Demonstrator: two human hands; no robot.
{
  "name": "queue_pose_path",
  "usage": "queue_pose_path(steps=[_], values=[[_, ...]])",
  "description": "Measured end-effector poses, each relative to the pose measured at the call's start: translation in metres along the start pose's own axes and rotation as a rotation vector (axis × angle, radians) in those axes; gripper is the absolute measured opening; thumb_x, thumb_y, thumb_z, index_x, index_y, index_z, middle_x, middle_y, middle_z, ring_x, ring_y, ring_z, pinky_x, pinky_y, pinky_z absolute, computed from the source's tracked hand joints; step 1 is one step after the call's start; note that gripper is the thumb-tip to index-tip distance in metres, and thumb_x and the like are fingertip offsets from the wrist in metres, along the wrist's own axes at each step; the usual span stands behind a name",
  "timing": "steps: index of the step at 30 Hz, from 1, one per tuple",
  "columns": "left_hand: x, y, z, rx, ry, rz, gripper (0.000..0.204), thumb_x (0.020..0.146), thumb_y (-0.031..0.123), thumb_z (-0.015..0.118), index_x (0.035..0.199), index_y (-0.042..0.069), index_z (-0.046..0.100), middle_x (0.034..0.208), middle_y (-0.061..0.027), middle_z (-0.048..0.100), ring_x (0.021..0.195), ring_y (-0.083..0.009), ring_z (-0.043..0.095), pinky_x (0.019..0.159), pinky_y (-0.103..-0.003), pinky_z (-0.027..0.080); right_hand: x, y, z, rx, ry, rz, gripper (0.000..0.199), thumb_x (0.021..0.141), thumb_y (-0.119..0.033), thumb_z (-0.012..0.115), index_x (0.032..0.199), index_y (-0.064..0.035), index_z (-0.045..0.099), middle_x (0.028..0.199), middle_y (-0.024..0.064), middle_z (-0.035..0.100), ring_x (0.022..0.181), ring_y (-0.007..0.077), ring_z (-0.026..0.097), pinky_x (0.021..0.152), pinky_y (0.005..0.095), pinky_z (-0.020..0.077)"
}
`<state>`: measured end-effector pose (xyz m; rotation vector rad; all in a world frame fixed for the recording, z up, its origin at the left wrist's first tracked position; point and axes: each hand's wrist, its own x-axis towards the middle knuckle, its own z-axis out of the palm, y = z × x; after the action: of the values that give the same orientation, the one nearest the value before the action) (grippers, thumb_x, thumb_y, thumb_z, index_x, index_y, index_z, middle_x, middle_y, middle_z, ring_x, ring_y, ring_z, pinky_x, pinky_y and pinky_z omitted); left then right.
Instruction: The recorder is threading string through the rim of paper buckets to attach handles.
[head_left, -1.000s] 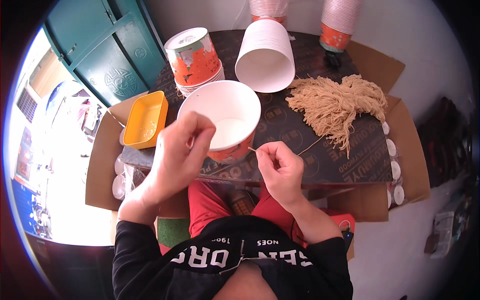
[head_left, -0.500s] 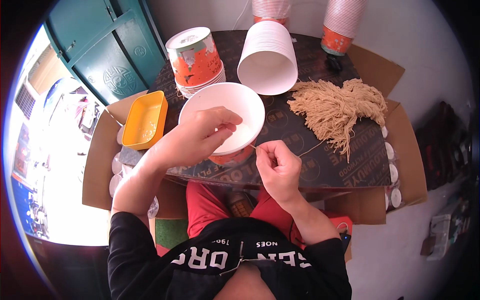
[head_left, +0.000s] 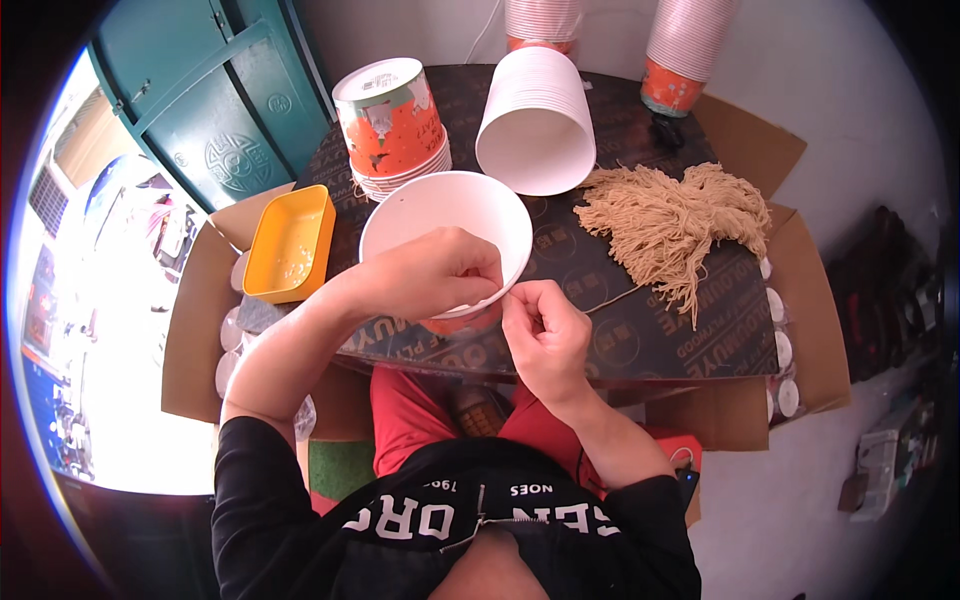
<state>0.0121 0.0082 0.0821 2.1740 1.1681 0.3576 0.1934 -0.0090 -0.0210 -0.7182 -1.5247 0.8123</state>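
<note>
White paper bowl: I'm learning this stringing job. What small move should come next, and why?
Probably draw the thin tan string taut through the white paper bowl rim: the left hand grips the rim, and the right hand pinches the string beside it.

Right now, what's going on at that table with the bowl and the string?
A person sits at a dark round table, working on a white paper bowl at its near edge. The left hand rests over the bowl's near rim, while the right hand pinches a thin tan string just beside it. A bundle of tan strings lies to the right; a stack of printed orange bowls, a tipped stack of white bowls and a yellow tray sit around.
</note>
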Motion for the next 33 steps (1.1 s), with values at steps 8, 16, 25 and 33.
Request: queue_pose_path(steps=[8,16,25,33], values=[[-0.013,0.007,0.007,-0.027,0.256,-0.068,0.014,0.084,0.01,0.06,0.078,-0.003,0.062,0.066,-0.0146,0.06,0.06,-0.022,0.055,0.06,-0.037,0.046,-0.019,-0.006,-0.003,-0.127,-0.123,-0.1,0.005,0.087,0.003,0.066,0.089,0.0011,0.062,0.077,0.0142,0.063,0.064,0.03,0.063,0.058,0.037,0.0494],[-0.024,0.005,0.012,-0.298,0.285,-0.094,0.013,0.086,0.003,0.063,0.075,-0.001,0.057,0.074,-0.0001,0.058,0.069,-0.0054,0.049,0.062,-0.024,0.041,-0.023,-0.004,0.004,0.048,-0.137,-0.109,0.004,0.09,0.004,0.062,0.093,0.0038,0.06,0.089,0.0139,0.066,0.067,0.0226,0.063,0.062,0.0309,0.0498],[-0.013,0.007,0.004,-0.509,0.271,-0.181,0.011,0.089,0.002,0.065,0.078,-0.002,0.063,0.082,-0.0069,0.069,0.063,-0.0057,0.054,0.058,-0.022,0.044,-0.006,0.005,-0.001,0.118,-0.22,0.073,0.007,0.096,-0.002,0.058,0.1,0.0027,0.061,0.085,0.0068,0.066,0.07,0.0094,0.06,0.063,0.025,0.0482],[-0.007,-0.002,0.005,-0.575,0.267,-0.108,0.007,0.09,0.003,0.066,0.087,-0.004,0.066,0.075,-0.0031,0.067,0.068,-0.0079,0.062,0.062,-0.023,0.048,0.042,-0.028,-0.027,0.292,-0.205,-0.016,0.014,0.097,0.001,0.051,0.11,0.0014,0.057,0.085,0.0027,0.061,0.077,0.0063,0.056,0.071,0.0224,0.047]])
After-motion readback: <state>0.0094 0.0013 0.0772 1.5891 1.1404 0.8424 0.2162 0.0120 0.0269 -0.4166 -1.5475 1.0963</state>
